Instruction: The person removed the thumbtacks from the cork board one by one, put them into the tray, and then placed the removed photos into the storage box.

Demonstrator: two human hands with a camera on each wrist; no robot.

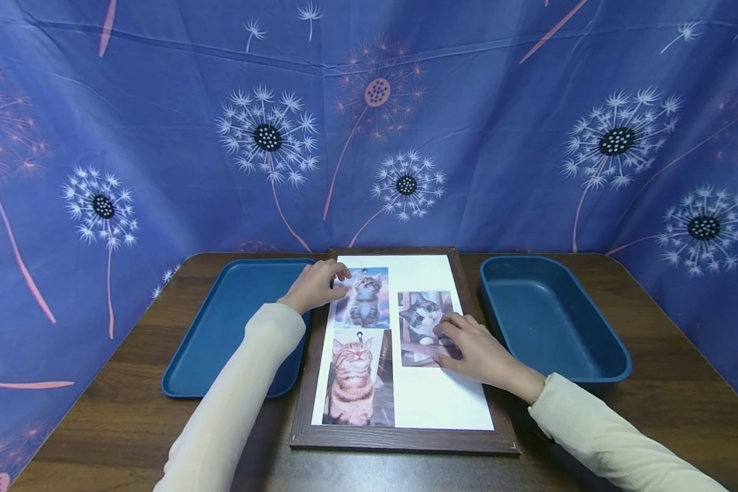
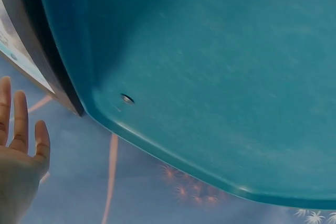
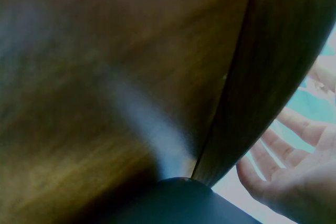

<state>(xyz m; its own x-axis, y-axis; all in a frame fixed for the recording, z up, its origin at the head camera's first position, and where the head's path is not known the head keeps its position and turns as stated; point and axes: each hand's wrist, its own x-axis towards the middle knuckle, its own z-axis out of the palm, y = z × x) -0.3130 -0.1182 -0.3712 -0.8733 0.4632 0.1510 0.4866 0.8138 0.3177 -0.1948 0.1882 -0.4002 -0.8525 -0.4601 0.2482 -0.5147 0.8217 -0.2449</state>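
Lying flat on the wooden table (image 1: 98,424): framed white board (image 1: 449,400) bearing three cat photos. Left hand (image 1: 312,285), fingers loosely curled, touches the upper-left kitten photo (image 1: 364,301). Right hand (image 1: 476,350), fingers extended, rests on the right-side cat photo (image 1: 421,318). Blue tray (image 1: 221,335) left, blue bin (image 1: 547,321) right.

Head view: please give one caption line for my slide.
Two hands rest on cat photos in a wooden-framed white board between blue plastic trays.
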